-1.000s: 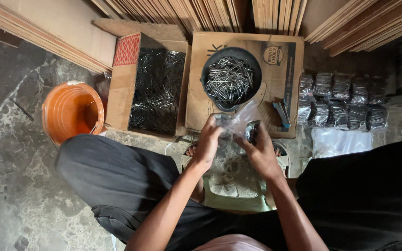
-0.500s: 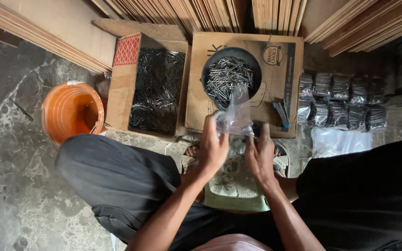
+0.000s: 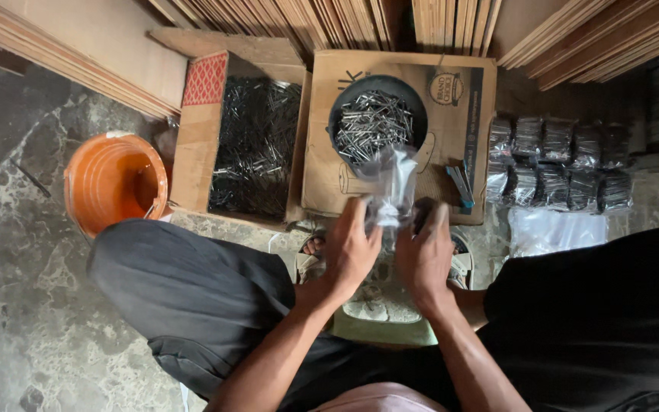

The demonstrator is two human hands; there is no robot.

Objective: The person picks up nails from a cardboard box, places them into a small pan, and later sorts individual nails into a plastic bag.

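Head view: left hand [image 3: 348,252] and right hand [image 3: 425,255] both closed on clear plastic bag [image 3: 392,191], just below black bowl of nails [image 3: 371,123] on cardboard box [image 3: 322,175].

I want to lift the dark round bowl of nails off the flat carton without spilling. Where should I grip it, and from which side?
Probably best by the dark bowl's rim, on its far and left arcs, coming down from above. The nails heap loosely inside, so keep it level. The near edge is crowded by the clear plastic bag held by the left hand and right hand.
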